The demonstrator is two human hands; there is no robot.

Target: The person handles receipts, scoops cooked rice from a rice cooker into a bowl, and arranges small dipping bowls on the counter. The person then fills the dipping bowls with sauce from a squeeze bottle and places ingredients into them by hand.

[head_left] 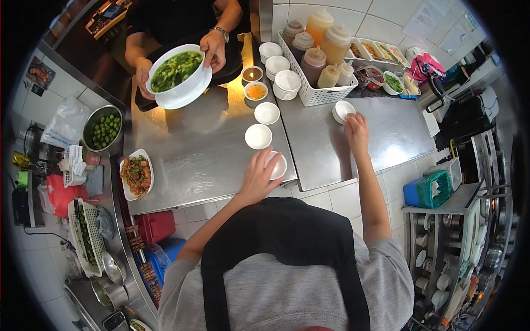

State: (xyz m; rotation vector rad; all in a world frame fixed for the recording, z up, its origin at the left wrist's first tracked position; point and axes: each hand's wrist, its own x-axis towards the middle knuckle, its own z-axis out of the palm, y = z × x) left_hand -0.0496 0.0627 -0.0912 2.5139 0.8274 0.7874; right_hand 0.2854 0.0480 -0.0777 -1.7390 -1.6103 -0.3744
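Observation:
My left hand (258, 177) is at the front edge of the steel counter, its fingers curled over the near-left rim of a small white bowl (279, 166). Two more small bowls, one nearer (258, 137) and one farther (267, 113), stand in line beyond it. Off to the right, my right hand (358, 131) pinches the rim of a short stack of small white bowls (343, 110). Farther up the line are a small bowl of orange sauce (255, 91) and one of dark sauce (252, 74).
Across the counter, a person's hands (214, 51) hold a large white bowl of green soup (176, 71). A white basket of sauce bottles (329, 97) stands behind my right hand, beside stacked small bowls (287, 83). On the left sits a plate of food (137, 174).

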